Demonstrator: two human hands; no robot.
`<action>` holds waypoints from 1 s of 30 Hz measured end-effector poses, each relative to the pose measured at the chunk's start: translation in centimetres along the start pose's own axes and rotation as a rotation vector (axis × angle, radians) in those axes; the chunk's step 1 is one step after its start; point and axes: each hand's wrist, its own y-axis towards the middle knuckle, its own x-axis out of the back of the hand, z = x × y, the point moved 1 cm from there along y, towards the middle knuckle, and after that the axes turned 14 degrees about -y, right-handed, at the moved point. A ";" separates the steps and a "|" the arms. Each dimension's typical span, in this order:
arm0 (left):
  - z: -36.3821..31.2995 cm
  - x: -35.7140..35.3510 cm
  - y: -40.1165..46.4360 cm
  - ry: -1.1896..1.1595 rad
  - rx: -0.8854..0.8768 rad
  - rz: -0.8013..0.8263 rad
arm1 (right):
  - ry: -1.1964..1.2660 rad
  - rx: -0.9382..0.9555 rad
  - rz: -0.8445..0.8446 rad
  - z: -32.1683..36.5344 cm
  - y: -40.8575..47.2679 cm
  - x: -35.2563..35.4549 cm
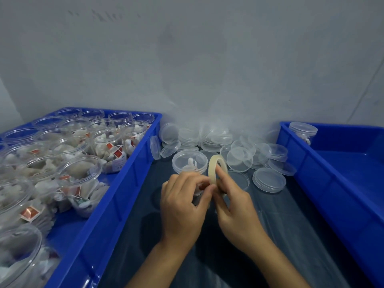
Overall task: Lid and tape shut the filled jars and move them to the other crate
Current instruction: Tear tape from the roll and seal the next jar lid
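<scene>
A worker's right hand (234,206) holds a roll of masking tape (217,173) upright on edge just in front of a lidded jar (190,163), its fingers (223,173) hooked through the core, apparently so the roll can turn. The left hand (182,202) has its fingers pinched at the roll's rim, seemingly picking at the loose end. The clear plastic jar stands on the counter (270,235), its flat lid on, pale tea bags inside. Left of the jar sits a blue crate (128,169) of unlidded filled jars; behind it, spare lids (239,156); right, the receiving crate (340,183) holds one finished jar (303,132).
</scene>
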 end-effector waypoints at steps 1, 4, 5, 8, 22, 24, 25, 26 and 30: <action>0.0 0.0 0.0 -0.009 0.014 -0.007 | -0.009 -0.001 -0.001 0.1 0.0 0.1; -0.1 -0.1 -0.1 0.007 0.009 -0.009 | -0.069 0.012 0.003 0.3 -0.1 0.2; 0.0 -0.2 -0.2 0.022 -0.001 -0.011 | -0.099 0.002 0.009 0.1 -0.2 0.1; 0.0 -0.3 -0.3 0.038 -0.007 -0.031 | -0.191 -0.024 0.018 -0.4 -0.1 -0.2; -0.9 -0.1 0.1 -0.175 0.407 -0.069 | -0.422 0.108 0.050 -0.6 -0.3 -0.1; -0.7 -0.2 0.0 -0.203 0.463 -0.032 | -0.431 0.124 0.044 -0.7 -0.3 -0.2; -0.7 -0.3 0.0 -0.208 0.475 -0.016 | -0.431 0.127 0.045 -0.8 -0.3 -0.2; -0.7 -0.3 0.0 -0.214 0.483 -0.008 | -0.431 0.129 0.049 -0.7 -0.3 -0.2; -0.9 -0.4 0.1 -0.233 0.494 -0.021 | -0.453 0.135 0.057 -0.5 -0.3 -0.3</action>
